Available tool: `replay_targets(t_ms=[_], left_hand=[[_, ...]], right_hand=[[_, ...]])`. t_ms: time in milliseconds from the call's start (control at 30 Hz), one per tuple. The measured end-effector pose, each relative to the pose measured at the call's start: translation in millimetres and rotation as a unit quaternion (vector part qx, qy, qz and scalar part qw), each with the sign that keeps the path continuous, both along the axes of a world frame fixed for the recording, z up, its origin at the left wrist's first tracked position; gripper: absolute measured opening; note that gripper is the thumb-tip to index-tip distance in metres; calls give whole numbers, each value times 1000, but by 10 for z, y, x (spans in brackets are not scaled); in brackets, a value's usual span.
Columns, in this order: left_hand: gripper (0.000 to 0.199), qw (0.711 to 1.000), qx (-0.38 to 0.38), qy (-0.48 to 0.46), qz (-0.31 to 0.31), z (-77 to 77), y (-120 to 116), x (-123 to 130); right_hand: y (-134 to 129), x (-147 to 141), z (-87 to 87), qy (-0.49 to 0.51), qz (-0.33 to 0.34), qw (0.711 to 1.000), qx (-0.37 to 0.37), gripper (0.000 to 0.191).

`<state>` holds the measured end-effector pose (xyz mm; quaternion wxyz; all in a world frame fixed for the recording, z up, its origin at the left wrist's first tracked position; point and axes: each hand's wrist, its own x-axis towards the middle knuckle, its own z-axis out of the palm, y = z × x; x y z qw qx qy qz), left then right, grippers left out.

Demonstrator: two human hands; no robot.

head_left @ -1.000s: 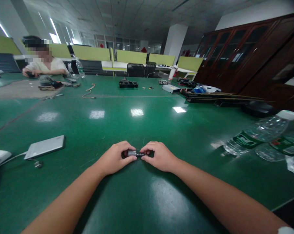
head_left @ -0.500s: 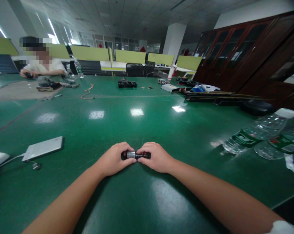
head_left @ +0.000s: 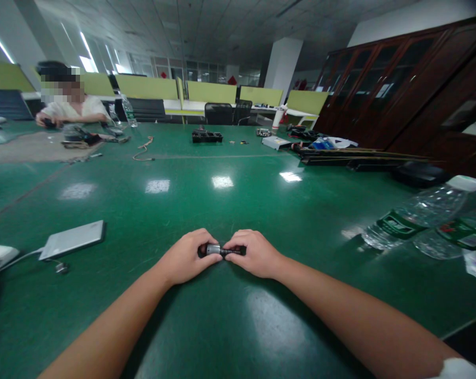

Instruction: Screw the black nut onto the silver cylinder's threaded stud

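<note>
My left hand (head_left: 189, 257) is closed around a small silver cylinder (head_left: 213, 248), thumb on the near side and fingers on the far side. A dark ribbed rod (head_left: 232, 251) lies in line with the cylinder's right end. Around that rod, the thumb and fingers of my right hand (head_left: 257, 255) are closed. Both hands rest low over the green table (head_left: 198, 189), with their fingertips almost meeting. The fingers hide part of the cylinder and rod, and I cannot tell whether the two are joined.
A silver flat box (head_left: 72, 240) with a white cable lies at left. Two clear water bottles (head_left: 414, 221) stand at right. Across the table are a black tray-like part (head_left: 207, 137), dark strips (head_left: 364, 157) and a cord (head_left: 145, 147). Another person (head_left: 74, 108) sits at far left.
Both hands keep their hold on the cylinder and the ribbed rod, almost unmoved. The whole view has shifted very slightly.
</note>
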<state>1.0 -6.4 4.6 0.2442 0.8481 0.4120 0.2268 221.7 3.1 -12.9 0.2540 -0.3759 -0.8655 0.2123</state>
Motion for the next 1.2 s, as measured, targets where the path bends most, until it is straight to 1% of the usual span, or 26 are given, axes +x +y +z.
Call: replay_targets(t_ms=[533,767,1033,1200], left_hand=[[19,1000,-3,6,10,16,-5,3],[19,1000,-3,9,12,-2,-1,-4],[19,1000,0,13,12,-1,-2,-3],[19,1000,3,9,13,-3,-1,-7]], right_hand=[[7,46,38,-18,9,1000,6,13],[0,52,78,-14,5,1000,-1,12],[-3,47,73,-9,-5,1000,-6,14],[2,51,68,-2,-3,1000,-2,11]])
